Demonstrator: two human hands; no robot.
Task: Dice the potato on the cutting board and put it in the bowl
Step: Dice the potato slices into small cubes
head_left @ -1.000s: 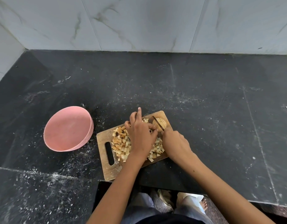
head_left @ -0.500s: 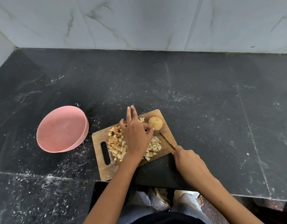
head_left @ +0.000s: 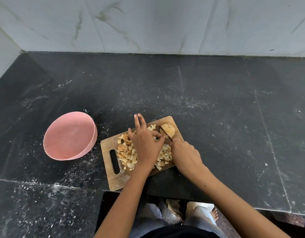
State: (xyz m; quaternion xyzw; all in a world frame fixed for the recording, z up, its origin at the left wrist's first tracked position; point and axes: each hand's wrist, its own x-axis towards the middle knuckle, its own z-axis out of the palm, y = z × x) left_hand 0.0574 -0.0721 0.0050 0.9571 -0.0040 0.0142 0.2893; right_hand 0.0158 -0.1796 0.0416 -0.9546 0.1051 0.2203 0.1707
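Two hands over a black worktop (head_left: 217, 103). Pink bowl (head_left: 70, 136) sits left of the wooden cutting board (head_left: 108, 146), apart from it. Diced potato pile (head_left: 127, 152) covers mid-board. Left hand (head_left: 145, 143) rests on the dice, two fingers straight, thumb and index tips by the uncut potato piece (head_left: 169, 130) at the board's far right corner. Right hand (head_left: 186, 154) grips the knife (head_left: 165, 133), fingers curled round the handle, blade on that piece.
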